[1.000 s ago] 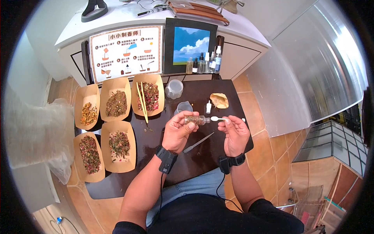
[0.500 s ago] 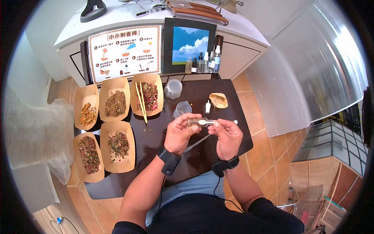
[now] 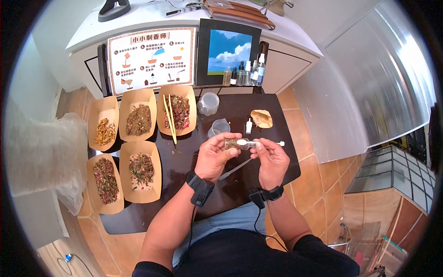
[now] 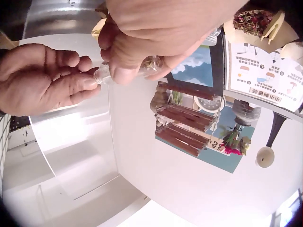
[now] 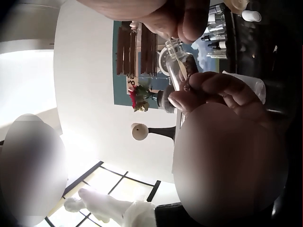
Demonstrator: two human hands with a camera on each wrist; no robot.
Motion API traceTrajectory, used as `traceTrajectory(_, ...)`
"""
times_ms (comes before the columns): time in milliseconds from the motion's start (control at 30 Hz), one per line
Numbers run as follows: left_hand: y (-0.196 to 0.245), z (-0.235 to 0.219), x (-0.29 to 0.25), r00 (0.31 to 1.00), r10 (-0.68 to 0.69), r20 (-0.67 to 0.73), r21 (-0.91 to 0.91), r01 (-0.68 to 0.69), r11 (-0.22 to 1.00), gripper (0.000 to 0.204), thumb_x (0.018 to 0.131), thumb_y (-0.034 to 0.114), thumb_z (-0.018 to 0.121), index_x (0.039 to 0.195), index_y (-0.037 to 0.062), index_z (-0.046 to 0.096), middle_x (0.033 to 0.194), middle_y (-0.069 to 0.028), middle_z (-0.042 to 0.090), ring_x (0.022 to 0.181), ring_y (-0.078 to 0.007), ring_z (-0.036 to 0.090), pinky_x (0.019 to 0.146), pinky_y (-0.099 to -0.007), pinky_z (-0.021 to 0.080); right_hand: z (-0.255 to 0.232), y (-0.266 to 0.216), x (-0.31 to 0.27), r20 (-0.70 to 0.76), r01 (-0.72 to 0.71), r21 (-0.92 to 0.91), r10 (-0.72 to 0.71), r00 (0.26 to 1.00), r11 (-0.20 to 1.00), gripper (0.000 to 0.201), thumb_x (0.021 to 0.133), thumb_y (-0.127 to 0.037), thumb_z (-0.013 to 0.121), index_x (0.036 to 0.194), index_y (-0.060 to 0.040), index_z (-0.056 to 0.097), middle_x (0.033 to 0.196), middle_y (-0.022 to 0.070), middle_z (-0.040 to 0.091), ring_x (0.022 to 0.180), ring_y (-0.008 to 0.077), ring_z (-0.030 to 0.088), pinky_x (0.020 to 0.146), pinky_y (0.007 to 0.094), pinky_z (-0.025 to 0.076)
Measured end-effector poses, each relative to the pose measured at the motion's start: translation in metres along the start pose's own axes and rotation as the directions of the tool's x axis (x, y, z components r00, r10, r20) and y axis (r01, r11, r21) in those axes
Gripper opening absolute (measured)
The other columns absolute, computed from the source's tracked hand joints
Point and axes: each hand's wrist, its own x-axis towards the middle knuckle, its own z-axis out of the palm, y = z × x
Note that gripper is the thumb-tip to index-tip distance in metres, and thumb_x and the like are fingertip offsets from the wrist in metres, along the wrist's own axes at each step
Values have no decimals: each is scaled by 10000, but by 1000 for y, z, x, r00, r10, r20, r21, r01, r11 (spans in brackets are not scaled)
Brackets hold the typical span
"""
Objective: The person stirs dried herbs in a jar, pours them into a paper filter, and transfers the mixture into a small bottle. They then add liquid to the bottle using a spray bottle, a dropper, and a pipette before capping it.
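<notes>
My left hand (image 3: 213, 159) holds a small clear glass bottle (image 3: 230, 143) on its side, with bits of dried herb inside. The bottle's neck points toward my right hand (image 3: 273, 162), whose thumb and fingers pinch a small white spoon (image 3: 242, 142). In the right wrist view the spoon (image 5: 182, 68) reaches in through the neck, its bowl inside the glass bottle (image 5: 173, 59). The left wrist view shows right fingertips at the bottle's mouth (image 4: 102, 74); there the left hand (image 4: 161, 28) covers most of the bottle.
Several paper trays of dried herbs (image 3: 140, 173) line the table's left side, one with yellow tweezers (image 3: 170, 117) across it. Beyond my hands are a clear cup (image 3: 219, 126), lidded jar (image 3: 208, 103), white cap (image 3: 248, 125) and brown paper piece (image 3: 261, 118). A pipette (image 3: 236, 169) lies below.
My right hand has moved left, bringing the spoon from outside the bottle's mouth to inside it. My left hand has kept its hold on the bottle.
</notes>
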Motion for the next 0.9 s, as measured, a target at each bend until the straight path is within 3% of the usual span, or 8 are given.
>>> traceTrajectory(200, -1, -1, 0, 1000, -4, -15, -8, 4, 1000, 421, 880, -32, 763, 1273, 24, 623, 1324, -149, 655, 1063, -198, 695, 891, -322, 604, -3, -2, -1, 50, 60, -123, -54, 997, 991, 202, 991, -30, 677, 1170, 63, 675, 1078, 150, 745, 830, 143, 703, 715, 268, 599)
traceTrajectory(333, 1, -1, -1, 1000, -12, -9, 6, 12, 1000, 442, 877, -37, 765, 1287, 27, 613, 1333, -149, 651, 1063, -203, 697, 892, -323, 602, -5, -1, -1, 102, 84, -129, -71, 992, 988, 303, 1017, -48, 641, 1303, 53, 638, 1102, 139, 726, 852, 129, 699, 730, 260, 586)
traceTrajectory(400, 2, -1, -1, 1000, -5, -9, 0, 5, 1000, 449, 877, -40, 763, 1293, 30, 610, 1337, -150, 650, 1064, -204, 697, 892, -324, 602, -6, -4, 0, 118, 101, -67, -93, 989, 993, 441, 1013, -51, 641, 1428, 53, 536, 1169, 182, 704, 847, 145, 700, 727, 271, 590)
traceTrajectory(433, 3, -2, -1, 1000, -12, -6, -5, 12, 1000, 455, 877, -46, 760, 1298, 33, 607, 1339, -151, 648, 1070, -206, 697, 894, -325, 602, -11, -1, 1, 166, 122, -76, -108, 980, 990, 619, 1022, -56, 612, 1566, 34, 330, 1224, 224, 671, 827, 168, 705, 716, 291, 598)
traceTrajectory(567, 6, -2, 0, 1000, -8, -12, -16, 8, 1000, 467, 873, -62, 753, 1303, 44, 605, 1343, -158, 645, 1082, -214, 698, 894, -328, 602, -8, -8, 4, 149, 54, 78, -65, 987, 995, 673, 1057, -83, 542, 1605, 5, 163, 1180, 236, 651, 765, 190, 704, 662, 316, 602)
traceTrajectory(667, 7, -3, 0, 1000, 12, -16, -32, -13, 999, 472, 870, -68, 751, 1304, 45, 605, 1344, -161, 645, 1082, -218, 698, 897, -332, 603, -5, -5, 15, 132, -56, 247, 24, 991, 967, 556, 1068, -119, 540, 1536, 18, 272, 1139, 224, 651, 729, 190, 693, 620, 304, 590)
traceTrajectory(700, 7, -3, -1, 1000, 15, -24, -32, -16, 999, 472, 870, -68, 751, 1304, 45, 605, 1344, -161, 645, 1082, -218, 698, 897, -332, 603, 0, -5, 19, 115, -49, 267, 19, 993, 962, 400, 1078, -150, 540, 1417, 21, 418, 1089, 190, 664, 713, 181, 686, 601, 297, 582)
traceTrajectory(900, 28, -2, 1, 993, 90, -73, -9, -91, 996, 487, 863, -58, 765, 1310, 43, 603, 1344, -160, 645, 1091, -224, 699, 908, -343, 602, 15, -4, 45, 206, -39, 224, -8, 978, 974, 253, 1070, -122, 561, 1263, 38, 593, 1065, 145, 695, 755, 166, 694, 654, 307, 594)
